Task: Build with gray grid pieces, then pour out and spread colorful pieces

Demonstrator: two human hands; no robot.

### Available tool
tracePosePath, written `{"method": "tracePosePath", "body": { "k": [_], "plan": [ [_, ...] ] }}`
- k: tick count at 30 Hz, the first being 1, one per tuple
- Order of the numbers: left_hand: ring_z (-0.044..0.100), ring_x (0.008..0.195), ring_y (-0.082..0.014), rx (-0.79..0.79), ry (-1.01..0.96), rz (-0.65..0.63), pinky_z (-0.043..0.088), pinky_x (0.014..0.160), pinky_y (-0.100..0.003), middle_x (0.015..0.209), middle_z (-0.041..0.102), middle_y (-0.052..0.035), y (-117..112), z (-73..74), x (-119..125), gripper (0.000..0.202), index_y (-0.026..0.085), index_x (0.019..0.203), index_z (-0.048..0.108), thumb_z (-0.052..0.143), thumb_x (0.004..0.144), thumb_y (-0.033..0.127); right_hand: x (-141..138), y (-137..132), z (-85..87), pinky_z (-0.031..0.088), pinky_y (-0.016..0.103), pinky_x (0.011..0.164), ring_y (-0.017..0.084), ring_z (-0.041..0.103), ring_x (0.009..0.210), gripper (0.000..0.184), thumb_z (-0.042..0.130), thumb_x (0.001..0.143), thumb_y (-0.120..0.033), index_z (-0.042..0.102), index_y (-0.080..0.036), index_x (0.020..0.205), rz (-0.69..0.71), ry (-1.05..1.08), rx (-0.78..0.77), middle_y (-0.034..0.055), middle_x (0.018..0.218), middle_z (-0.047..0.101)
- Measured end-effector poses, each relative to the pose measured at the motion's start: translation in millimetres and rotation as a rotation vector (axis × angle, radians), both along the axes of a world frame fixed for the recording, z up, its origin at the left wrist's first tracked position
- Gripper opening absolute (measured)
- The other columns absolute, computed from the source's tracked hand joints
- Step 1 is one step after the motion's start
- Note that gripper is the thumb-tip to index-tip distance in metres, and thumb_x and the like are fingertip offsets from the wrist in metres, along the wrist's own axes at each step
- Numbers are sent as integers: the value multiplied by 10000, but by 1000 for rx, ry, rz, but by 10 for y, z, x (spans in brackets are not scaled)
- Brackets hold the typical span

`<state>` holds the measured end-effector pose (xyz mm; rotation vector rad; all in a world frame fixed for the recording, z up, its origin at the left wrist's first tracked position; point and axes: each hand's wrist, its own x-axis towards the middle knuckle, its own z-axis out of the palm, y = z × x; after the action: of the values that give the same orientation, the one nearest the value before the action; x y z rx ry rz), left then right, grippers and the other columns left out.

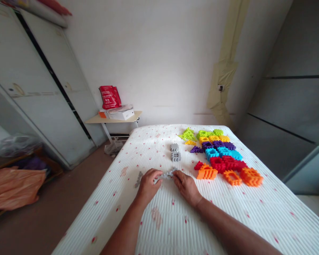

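Between my two hands is a grey toothed building piece (167, 174), held low over the patterned cover. My left hand (150, 182) pinches its left end, and my right hand (185, 185) grips its right end. Fingers hide part of the piece. Just left of my left hand lies another grey building piece (138, 179), flat on the cover. Farther off, in front of my hands, sit a stack of grey pieces (175, 157) and a second grey stack (174, 147). To the right of my right hand stand orange pieces (207, 172).
Rows of building pieces lie on the right: red pieces (229, 163), blue pieces (224, 152), purple pieces (218, 144), yellow pieces (214, 139) and green pieces (188, 134). All rest on the white quilted cover (154, 143). A small table (113, 120) with a red bag (110, 97) stands beyond.
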<state>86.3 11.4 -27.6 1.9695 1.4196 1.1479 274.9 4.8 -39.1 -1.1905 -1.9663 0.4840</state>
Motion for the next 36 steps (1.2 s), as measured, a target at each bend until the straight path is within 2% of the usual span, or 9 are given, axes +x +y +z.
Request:
{"method": "tracePosePath", "body": {
  "k": [4,9,12,15,18,25,33,36],
  "plan": [
    [540,694,-131,93,145,-47,411,684,-249,744,622,-17,-12,-18,23,168,185,765,648,556,677,75,4,14,12,454,247,677,172,628,759,229,380,886,-235,588,-160,943,13,33,-29,71,845,662],
    [548,682,-144,178,272,-46,416,685,-265,694,622,-29,-21,-34,29,107,175,707,640,559,728,109,49,16,9,451,257,661,179,632,742,251,391,884,-289,598,-161,946,-10,48,-86,71,823,669],
    [556,696,-142,212,323,-45,422,686,-260,715,630,-34,-16,-34,24,117,180,738,645,540,769,141,140,-64,14,438,251,618,170,618,666,251,405,875,-296,580,-147,976,-75,-23,-141,61,749,657],
    [565,725,-142,232,364,-41,426,703,-255,749,635,-45,24,-20,40,149,184,789,650,503,812,175,265,-197,41,421,235,606,151,594,647,218,393,873,-260,584,-156,883,-22,-132,-134,43,732,634],
    [568,740,-142,237,405,-35,423,720,-254,768,637,-48,96,5,105,168,192,821,649,482,832,199,369,-311,72,414,226,626,142,592,680,226,378,880,-235,584,-163,824,60,-196,-102,35,751,625],
    [563,778,-146,202,525,-34,398,717,-241,779,633,-32,210,34,304,116,200,783,631,518,796,183,380,-354,90,402,216,610,134,591,660,225,381,879,-219,584,-157,804,49,-225,-91,31,734,623],
    [559,788,-151,155,620,-26,381,694,-241,801,638,-34,218,34,303,112,201,801,631,520,796,191,371,-358,71,398,201,604,124,599,657,209,398,877,-203,591,-154,813,47,-240,-55,27,736,632],
    [559,795,-158,146,634,-28,383,697,-248,806,642,-38,226,23,301,110,201,807,632,522,797,191,372,-351,57,399,193,603,117,604,658,214,395,891,-205,595,-160,829,39,-290,8,23,741,632]
  ]
}}
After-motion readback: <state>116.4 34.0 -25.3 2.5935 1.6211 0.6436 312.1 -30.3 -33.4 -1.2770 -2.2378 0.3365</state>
